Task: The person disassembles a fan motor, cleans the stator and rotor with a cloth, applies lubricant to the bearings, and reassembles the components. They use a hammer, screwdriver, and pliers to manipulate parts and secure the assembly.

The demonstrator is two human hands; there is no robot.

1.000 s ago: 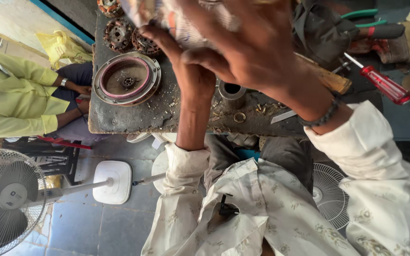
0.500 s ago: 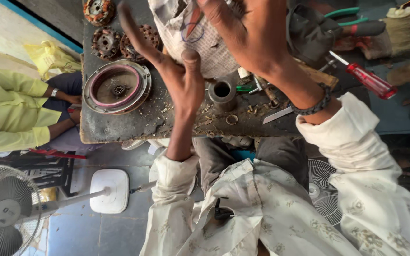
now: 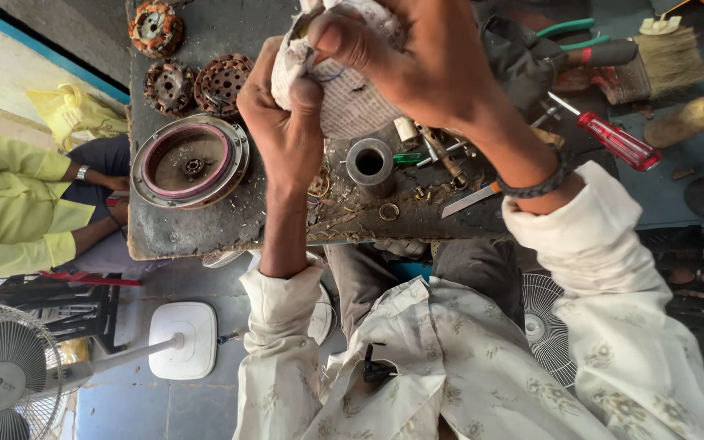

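Both hands have come lower and nearer since a second ago: my left hand [image 3: 287, 122] is now clenched on the near side of the newspaper-wrapped bundle [image 3: 352, 98], and my right hand [image 3: 417, 57] grips its top, thumb pressed into the paper. The bundle hangs over the far middle of the workbench [image 3: 181, 236], not resting on it. I judge from the tighter hold that I am squeezing or unwrapping it rather than carrying it. Below, the round fan motor housing [image 3: 191, 160] lies toward the left edge, three wound stators [image 3: 222, 81] at the far left corner. The metal sleeve [image 3: 369, 163] stands upright just under the bundle, and the red-handled screwdriver [image 3: 613, 140] lies off the right edge.
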